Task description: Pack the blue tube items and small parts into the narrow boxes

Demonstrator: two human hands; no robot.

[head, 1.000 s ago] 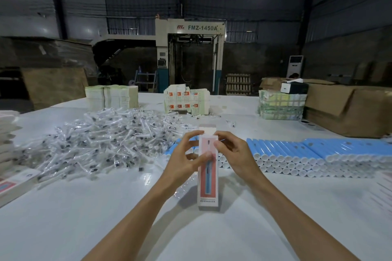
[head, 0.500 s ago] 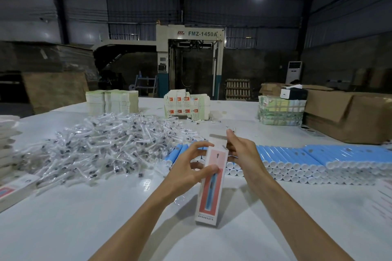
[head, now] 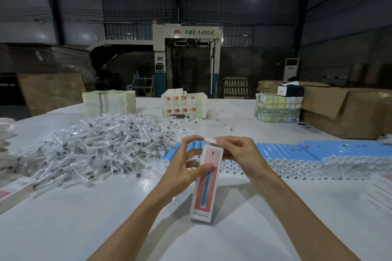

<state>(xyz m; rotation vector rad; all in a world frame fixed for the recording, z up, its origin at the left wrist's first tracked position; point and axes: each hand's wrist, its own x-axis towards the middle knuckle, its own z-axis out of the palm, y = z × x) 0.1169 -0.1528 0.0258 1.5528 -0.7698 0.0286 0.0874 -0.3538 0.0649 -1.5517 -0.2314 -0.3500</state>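
Narrow box (head: 204,184): stood on desk (head: 84,218), near centre, tilted slightly. Left hand (head: 186,167): gripped box mid-side. Right hand (head: 239,154): pinched top flap (head: 210,140). Advice: steady body, tuck flap squarely. Behind: blue tubes (head: 307,150) row right; small parts (head: 101,146) heap left.

Single head cam, looks fwd/down across table (head: 89,224), hands close.

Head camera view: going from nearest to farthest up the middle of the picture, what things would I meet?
narrow box → rows of blue tubes → stack of flat printed cartons → FMZ-1450A machine
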